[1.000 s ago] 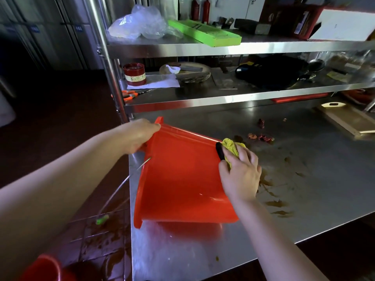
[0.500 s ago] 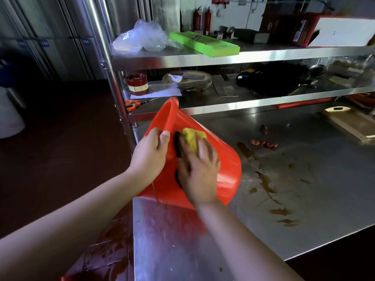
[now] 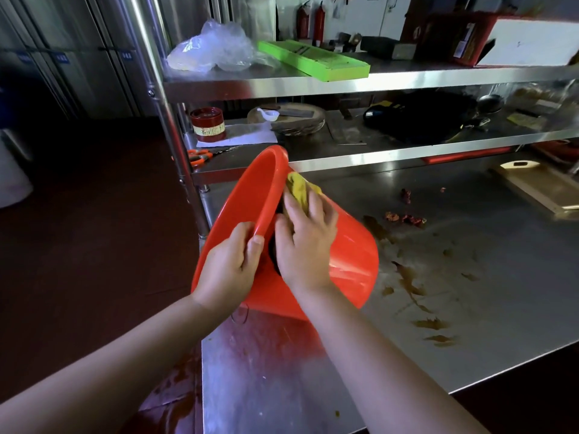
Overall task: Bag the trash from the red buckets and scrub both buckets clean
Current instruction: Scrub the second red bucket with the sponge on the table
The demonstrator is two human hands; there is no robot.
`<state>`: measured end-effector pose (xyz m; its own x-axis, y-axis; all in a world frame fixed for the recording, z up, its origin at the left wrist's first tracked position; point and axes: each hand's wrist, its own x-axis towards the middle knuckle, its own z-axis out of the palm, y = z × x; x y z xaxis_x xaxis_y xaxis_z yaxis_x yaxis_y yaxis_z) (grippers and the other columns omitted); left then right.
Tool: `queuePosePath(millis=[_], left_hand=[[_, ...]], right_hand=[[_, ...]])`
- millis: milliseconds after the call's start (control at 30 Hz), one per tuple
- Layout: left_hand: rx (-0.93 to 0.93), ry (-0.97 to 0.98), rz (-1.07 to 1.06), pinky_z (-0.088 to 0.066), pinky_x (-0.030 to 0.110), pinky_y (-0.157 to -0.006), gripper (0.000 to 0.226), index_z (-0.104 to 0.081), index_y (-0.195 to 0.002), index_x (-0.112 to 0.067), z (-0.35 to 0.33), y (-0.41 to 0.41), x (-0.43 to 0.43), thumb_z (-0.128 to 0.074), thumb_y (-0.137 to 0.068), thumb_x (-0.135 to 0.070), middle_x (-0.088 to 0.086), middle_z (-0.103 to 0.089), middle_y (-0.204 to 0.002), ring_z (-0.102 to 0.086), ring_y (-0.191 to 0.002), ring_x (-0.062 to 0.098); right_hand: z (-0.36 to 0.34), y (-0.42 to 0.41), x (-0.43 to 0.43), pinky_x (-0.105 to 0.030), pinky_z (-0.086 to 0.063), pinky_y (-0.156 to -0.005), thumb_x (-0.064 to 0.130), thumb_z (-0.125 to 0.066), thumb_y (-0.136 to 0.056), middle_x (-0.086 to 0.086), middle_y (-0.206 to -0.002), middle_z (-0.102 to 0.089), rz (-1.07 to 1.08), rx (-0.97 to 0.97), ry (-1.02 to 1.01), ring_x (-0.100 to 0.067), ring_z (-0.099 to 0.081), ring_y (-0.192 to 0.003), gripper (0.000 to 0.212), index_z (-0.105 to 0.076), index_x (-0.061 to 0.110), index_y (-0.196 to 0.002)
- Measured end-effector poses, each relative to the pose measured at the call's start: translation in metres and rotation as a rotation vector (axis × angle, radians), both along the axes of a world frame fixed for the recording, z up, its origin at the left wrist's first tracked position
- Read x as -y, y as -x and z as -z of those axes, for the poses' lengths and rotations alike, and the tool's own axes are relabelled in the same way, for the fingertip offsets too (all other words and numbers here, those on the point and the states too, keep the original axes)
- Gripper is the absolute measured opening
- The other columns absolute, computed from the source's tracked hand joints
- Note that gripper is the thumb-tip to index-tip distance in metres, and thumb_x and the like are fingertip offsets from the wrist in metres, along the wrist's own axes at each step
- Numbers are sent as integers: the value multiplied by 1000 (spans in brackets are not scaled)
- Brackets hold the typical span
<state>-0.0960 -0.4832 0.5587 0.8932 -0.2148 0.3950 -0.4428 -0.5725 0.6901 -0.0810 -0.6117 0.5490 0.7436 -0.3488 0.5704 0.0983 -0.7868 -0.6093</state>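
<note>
A red bucket (image 3: 351, 255) lies tilted on its side at the left end of the steel table (image 3: 470, 308), its mouth turned to the left. My left hand (image 3: 230, 266) grips the bucket's rim near the bottom of the mouth. My right hand (image 3: 305, 242) presses a yellow scrub cloth (image 3: 300, 189) with a dark underside against the bucket's outer wall just behind the rim. The second red bucket is out of view.
Brown stains (image 3: 410, 283) and red scraps (image 3: 404, 218) lie on the table right of the bucket. A wooden cutting board (image 3: 539, 186) sits far right. Shelves above carry a red tin (image 3: 208, 124), scissors (image 3: 199, 156), plates, a plastic bag (image 3: 216, 48) and a green board (image 3: 313, 59). The floor below left is wet.
The bucket went from lying flat on the table to tilted up with its mouth to the left. My left hand shifted along the rim and my right hand moved the cloth up toward the rim.
</note>
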Motion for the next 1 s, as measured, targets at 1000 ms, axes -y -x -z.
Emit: queuePosePath(millis=[1000], left_hand=[[-61, 23, -206, -35, 34, -58, 21, -47, -96, -13, -29, -34, 15, -40, -97, -33, -1, -53, -72, -50, -64, 14]], right_hand=[[-1, -7, 8, -40, -39, -93, 38, -42, -86, 2, -135, -51, -67, -97, 153, -29, -42, -123, 42, -59, 37, -125]])
